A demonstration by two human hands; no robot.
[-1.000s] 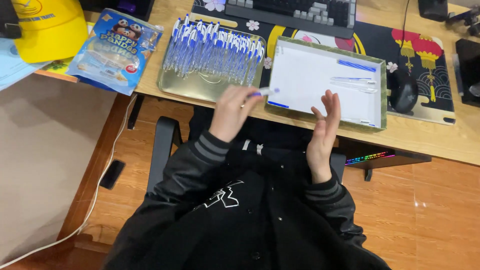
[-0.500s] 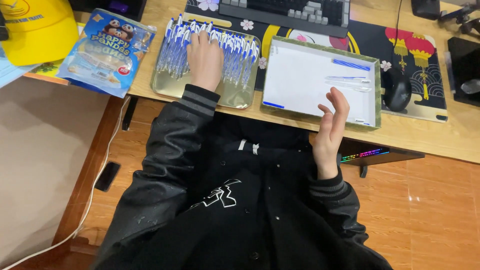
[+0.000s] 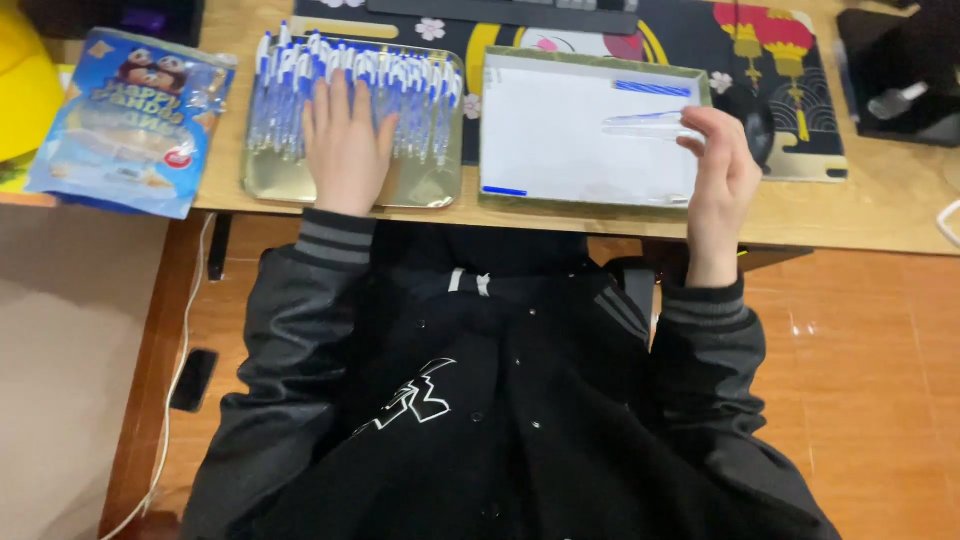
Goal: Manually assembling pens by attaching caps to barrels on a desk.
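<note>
Since a moment ago, the right hand [image 3: 722, 178] has risen to pinch a clear pen barrel [image 3: 648, 124] over the white box [image 3: 560, 140]. Spread flat, the left hand [image 3: 346, 145] hides part of the blue pens [image 3: 420, 95] in their metal tray [image 3: 425, 188].

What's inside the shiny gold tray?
The gold tray holds a heap of blue-and-white pens. The left hand lies flat on them, covering those beneath it. Only a bare strip of the tray floor shows near the front edge.
</note>
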